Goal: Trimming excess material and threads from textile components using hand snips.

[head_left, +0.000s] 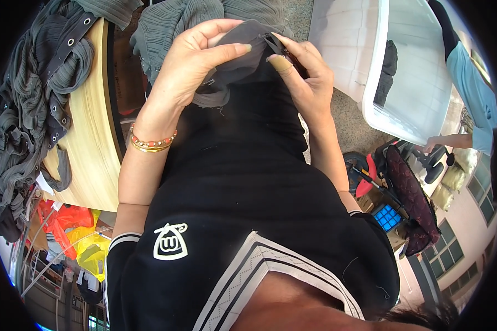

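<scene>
Grey cloth (238, 67) is held between pale table (88, 138) and white bin (343, 47).

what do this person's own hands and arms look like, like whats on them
Both hands are ungloved. Coral-and-gold bracelets circle the wrist of the left hand. The thumb of the right hand wears a tan covering, perhaps tape. The forearms are bare below short black sleeves edged with white stripes.

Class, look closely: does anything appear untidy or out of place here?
Yes: loose threads cling to the black top beside its collar, looking stray. Grey garments lie heaped untidily on the pale tabletop.
</scene>
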A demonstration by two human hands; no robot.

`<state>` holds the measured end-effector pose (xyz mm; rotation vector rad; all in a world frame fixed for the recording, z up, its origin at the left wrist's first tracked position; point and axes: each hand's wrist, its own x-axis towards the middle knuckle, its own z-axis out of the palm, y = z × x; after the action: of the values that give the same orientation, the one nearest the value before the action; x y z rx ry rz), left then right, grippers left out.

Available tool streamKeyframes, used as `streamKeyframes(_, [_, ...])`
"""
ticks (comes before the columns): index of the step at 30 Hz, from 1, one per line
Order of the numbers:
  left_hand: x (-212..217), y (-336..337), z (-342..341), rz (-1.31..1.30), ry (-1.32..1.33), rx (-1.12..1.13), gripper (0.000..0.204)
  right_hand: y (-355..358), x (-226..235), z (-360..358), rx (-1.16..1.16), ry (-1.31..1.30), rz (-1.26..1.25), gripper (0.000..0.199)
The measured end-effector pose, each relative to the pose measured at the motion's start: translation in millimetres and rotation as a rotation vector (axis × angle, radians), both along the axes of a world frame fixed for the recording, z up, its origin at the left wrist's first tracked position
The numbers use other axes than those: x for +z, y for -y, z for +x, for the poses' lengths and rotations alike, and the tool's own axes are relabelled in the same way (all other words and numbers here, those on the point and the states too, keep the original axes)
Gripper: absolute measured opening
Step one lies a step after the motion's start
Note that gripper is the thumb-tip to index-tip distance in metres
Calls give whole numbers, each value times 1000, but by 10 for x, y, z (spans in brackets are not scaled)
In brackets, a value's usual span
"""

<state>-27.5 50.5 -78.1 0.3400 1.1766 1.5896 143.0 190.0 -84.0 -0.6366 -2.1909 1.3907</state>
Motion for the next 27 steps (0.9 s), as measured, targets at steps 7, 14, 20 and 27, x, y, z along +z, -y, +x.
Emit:
streamKeyframes(7, [15,-6,21,8,0,-9,40,-3,-26,-12,37,-22,-6,36])
streamKeyframes(14, [1,13,11,8,1,-41,40,-16,-32,-8,56,-21,-4,32])
streamKeyframes(20, [-17,29,-64,38,-40,-9,36,-34,31,-5,24,-38,42,33])
streamKeyframes(27, [52,0,-106,48,-103,1,35,19,129,-9,91,4,231,38])
